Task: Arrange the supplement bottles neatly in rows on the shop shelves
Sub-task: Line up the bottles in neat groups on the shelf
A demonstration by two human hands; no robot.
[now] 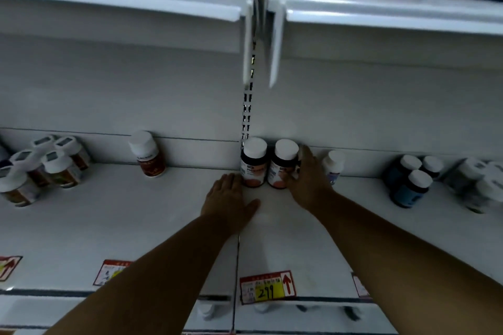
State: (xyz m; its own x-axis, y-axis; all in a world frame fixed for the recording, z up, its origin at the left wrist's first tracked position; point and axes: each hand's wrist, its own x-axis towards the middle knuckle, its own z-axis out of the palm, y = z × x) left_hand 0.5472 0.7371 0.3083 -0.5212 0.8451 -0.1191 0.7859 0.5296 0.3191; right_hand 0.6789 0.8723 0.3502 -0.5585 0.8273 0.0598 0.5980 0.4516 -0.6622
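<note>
Both forearms reach in over the shelf [136, 212]. At its back, two dark bottles [268, 163] stand upright side by side, touching. The right hand [304, 179] curls round the right one; the left hand [227, 198] lies flat, fingers straight, just beside the left one. That pair looks nearly placed. A lone brown bottle [148, 155], the amber cluster [46, 163], a white bottle [333, 166] and the blue bottles [411, 179] stand in loose groups, seemingly still unsorted.

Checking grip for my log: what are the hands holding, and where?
The right hand grips the right dark bottle round its side. The left hand lies flat beside the left dark bottle, holding nothing.
</note>
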